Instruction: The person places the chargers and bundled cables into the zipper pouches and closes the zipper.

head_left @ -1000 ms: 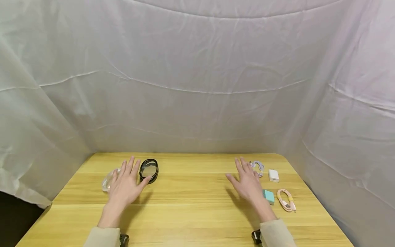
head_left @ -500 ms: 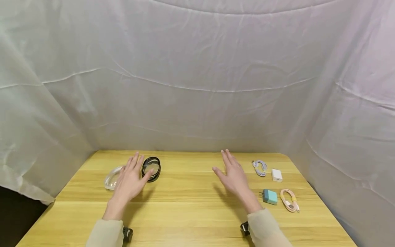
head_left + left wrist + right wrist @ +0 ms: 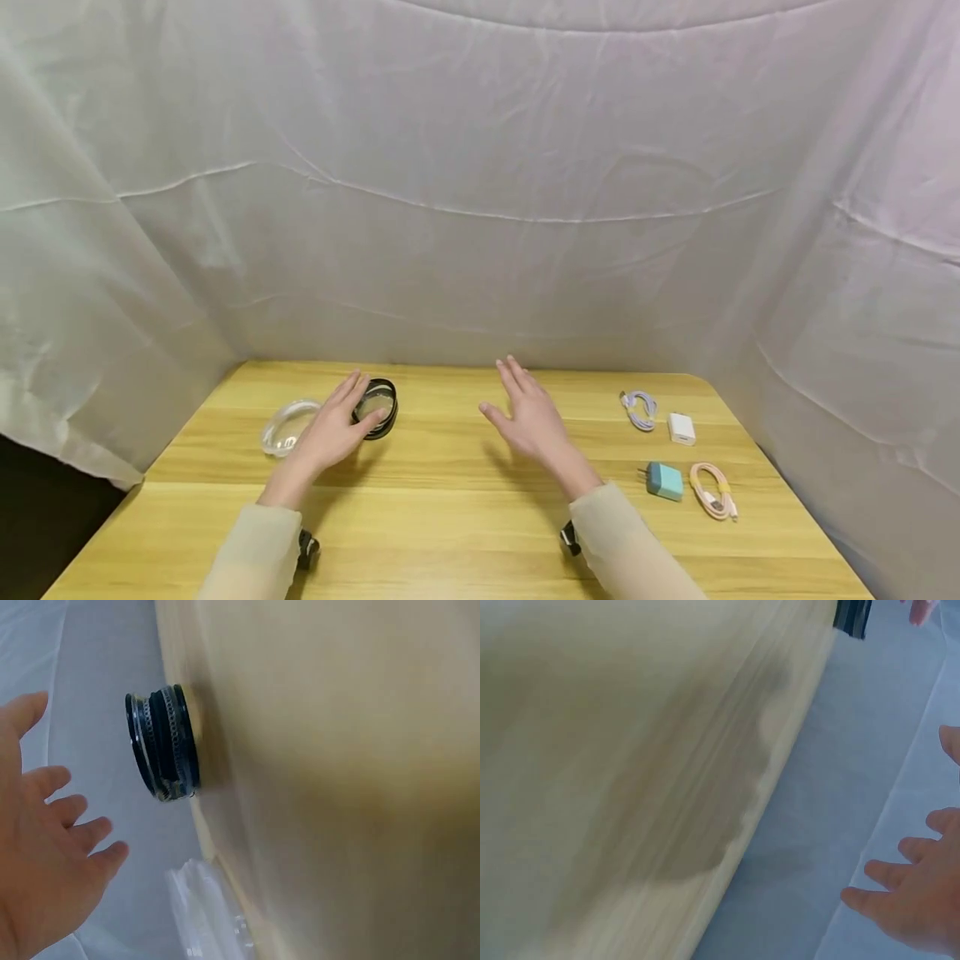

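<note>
A round black container (image 3: 377, 407) with a clear top sits on the wooden table (image 3: 465, 508), back left; in the left wrist view it (image 3: 163, 744) shows side-on. My left hand (image 3: 336, 429) hovers flat beside it, fingers straight, thumb near its rim; contact cannot be told. A clear plastic lid (image 3: 287, 427) lies left of that hand. My right hand (image 3: 527, 415) floats open over the table's middle, holding nothing. In the right wrist view its fingers (image 3: 911, 896) spread above the table's edge.
On the right side lie a coiled lilac cable (image 3: 641, 410), a white charger (image 3: 682, 428), a teal charger (image 3: 664, 480) and a coiled pink cable (image 3: 714, 490). White cloth (image 3: 480, 192) walls the table at the back and both sides.
My right hand has moved left, away from the cables and chargers, toward the table's middle. My left hand has crept forward beside the black container.
</note>
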`<state>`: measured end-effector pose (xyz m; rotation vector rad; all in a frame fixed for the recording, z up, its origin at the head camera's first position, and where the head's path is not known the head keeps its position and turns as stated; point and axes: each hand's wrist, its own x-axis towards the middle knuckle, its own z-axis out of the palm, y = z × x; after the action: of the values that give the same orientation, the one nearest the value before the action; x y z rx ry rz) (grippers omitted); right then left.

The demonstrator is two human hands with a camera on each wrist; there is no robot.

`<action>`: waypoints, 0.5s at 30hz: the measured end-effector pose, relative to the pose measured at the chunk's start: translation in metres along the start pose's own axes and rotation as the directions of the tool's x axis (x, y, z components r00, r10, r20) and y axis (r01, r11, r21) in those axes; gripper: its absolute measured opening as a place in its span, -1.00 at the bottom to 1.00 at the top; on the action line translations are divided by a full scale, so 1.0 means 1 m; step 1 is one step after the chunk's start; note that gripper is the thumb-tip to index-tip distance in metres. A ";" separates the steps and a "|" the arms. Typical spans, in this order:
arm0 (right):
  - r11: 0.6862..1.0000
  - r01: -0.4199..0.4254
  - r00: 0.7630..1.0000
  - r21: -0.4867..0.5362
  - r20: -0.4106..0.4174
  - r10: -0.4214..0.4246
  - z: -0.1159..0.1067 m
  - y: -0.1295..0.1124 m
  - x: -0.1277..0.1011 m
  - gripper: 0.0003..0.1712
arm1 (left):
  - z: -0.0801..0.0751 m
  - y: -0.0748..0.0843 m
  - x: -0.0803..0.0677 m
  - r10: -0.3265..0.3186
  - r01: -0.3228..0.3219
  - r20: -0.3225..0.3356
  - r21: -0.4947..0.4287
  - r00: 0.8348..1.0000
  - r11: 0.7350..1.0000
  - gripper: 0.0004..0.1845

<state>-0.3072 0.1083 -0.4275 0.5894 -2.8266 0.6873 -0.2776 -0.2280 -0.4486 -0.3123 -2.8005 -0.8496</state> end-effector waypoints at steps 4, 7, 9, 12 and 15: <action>0.999 0.034 0.999 -0.034 0.025 -0.034 0.007 -0.010 0.010 -0.05 | -0.003 -0.002 0.008 -0.001 0.002 0.059 -0.014 0.998 1.000 -0.14; 0.996 0.063 0.997 -0.058 0.043 -0.060 0.014 -0.017 0.019 -0.04 | -0.005 -0.003 0.011 -0.012 0.014 0.100 -0.013 0.995 1.000 -0.14; 0.995 0.082 0.995 -0.065 0.060 -0.078 0.018 -0.022 0.024 -0.03 | -0.006 -0.003 0.013 -0.015 0.016 0.122 -0.002 0.992 1.000 -0.15; 0.993 0.102 0.991 -0.065 0.094 -0.096 0.023 -0.030 0.030 -0.03 | -0.006 -0.004 0.016 -0.012 0.009 0.146 0.023 0.989 1.000 -0.17; 0.991 0.125 0.984 -0.038 0.129 -0.119 0.026 -0.037 0.036 -0.04 | -0.006 -0.006 0.018 -0.008 0.001 0.167 0.042 0.986 0.999 -0.20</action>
<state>-0.3260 0.0540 -0.4263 0.8187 -2.8822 0.5811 -0.2951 -0.2334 -0.4428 -0.3877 -2.9697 -0.7999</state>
